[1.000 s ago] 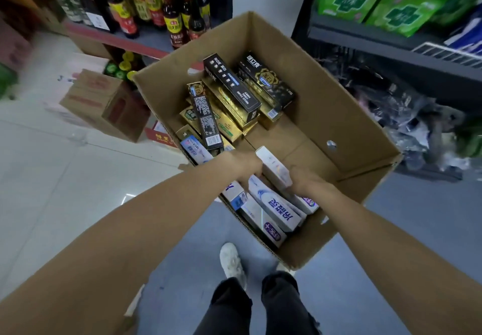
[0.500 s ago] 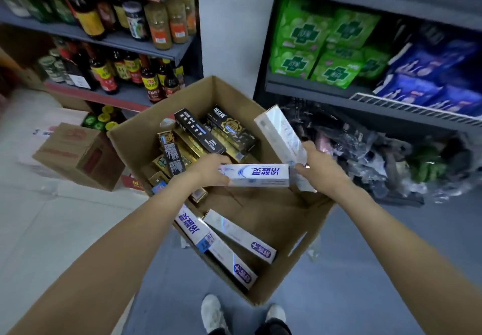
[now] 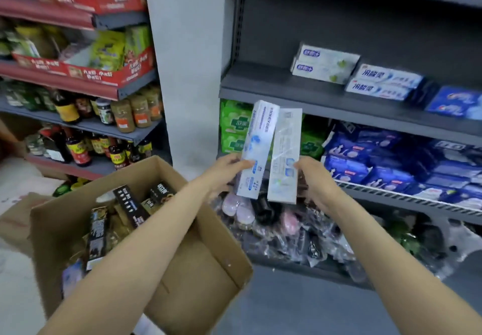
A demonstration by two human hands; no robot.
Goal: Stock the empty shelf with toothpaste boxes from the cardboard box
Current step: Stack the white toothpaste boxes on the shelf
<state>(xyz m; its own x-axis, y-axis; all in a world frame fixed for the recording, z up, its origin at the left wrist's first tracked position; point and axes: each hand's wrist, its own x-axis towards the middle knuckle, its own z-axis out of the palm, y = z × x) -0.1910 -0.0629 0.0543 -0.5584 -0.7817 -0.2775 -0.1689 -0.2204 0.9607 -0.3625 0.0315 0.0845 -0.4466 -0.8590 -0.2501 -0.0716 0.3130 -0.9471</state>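
Note:
My left hand (image 3: 226, 168) grips a white and blue toothpaste box (image 3: 258, 147), held upright. Right beside it, my right hand (image 3: 311, 178) grips a second white toothpaste box (image 3: 284, 157), also upright. Both boxes are raised in front of the dark grey shelf (image 3: 273, 84), just below its front edge. That shelf is bare at its left and carries several white and blue toothpaste boxes (image 3: 324, 67) further right. The open cardboard box (image 3: 198, 256) sits on the floor at the lower left, with several black and gold boxes (image 3: 127, 204) inside.
A grey pillar (image 3: 187, 61) separates this rack from a left rack of sauce bottles (image 3: 78, 149) and snack cartons. Green packs (image 3: 234, 128) and blue packs (image 3: 391, 162) fill the shelf below. Bagged goods (image 3: 287, 230) pile on the bottom shelf. A second carton (image 3: 13, 220) lies at far left.
Both hands have lifted their toothpaste boxes out of the cardboard box and up toward the grey shelf. The left box has turned from level to upright. My view has tilted upward.

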